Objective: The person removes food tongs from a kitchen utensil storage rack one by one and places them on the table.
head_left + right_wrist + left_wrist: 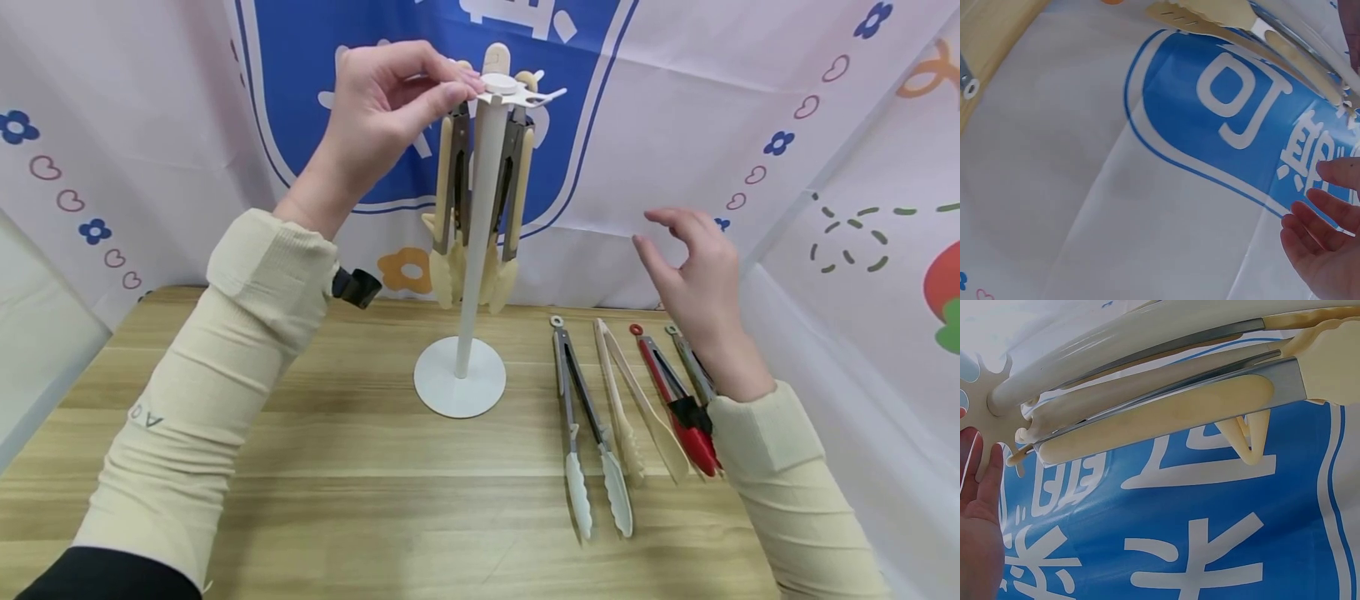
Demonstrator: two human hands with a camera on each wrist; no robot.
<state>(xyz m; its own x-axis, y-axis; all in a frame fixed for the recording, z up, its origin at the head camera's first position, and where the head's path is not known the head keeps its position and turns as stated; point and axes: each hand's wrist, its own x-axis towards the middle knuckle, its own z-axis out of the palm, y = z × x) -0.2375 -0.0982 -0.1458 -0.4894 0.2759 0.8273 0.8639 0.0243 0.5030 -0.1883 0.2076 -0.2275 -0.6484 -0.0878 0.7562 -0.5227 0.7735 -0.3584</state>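
While left fingers point(450, 72) pinch white rack point(480, 217), tongs point(521, 192) hang from it.

Head view: bright, diffuse light; soft shadows beside tongs point(584, 392); faint sheen on bench point(337, 517). Wrist views: dimmer (left: highlight along pole point(1116, 340)).

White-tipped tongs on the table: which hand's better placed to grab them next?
Right, I'd say: the right hand looks empty and is on the same side of the stand as the white-tipped tongs. The left hand pinches the stand's top.
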